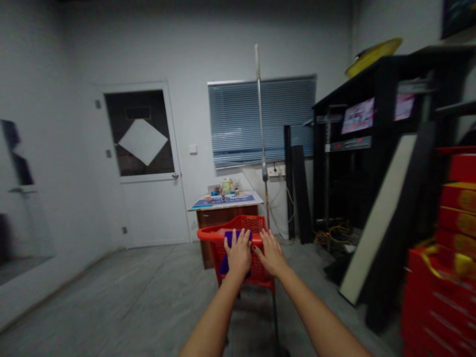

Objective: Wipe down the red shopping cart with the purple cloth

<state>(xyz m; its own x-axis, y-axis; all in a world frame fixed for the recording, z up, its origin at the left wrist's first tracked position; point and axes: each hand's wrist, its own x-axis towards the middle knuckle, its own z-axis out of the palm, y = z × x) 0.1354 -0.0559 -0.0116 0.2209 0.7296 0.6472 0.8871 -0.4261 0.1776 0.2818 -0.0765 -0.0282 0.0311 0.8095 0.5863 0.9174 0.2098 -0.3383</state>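
Note:
A red plastic shopping cart (218, 248) stands in front of me on thin dark legs. My left hand (239, 253) is on its near rim, closed over a purple cloth (223, 265) that hangs down the near side. Just to the right, my right hand (270, 252) holds the same rim, fingers over the top and thumb pointing left. The cart's inside is mostly hidden behind my hands and the rim.
Behind the cart is a wooden desk (203, 220) with small items on it. A metal pole (261, 124) rises beside it. On the right are a black rack (383, 89), leaning panels (379, 218) and stacked red boxes (435, 297). A white door (154, 213) is at left.

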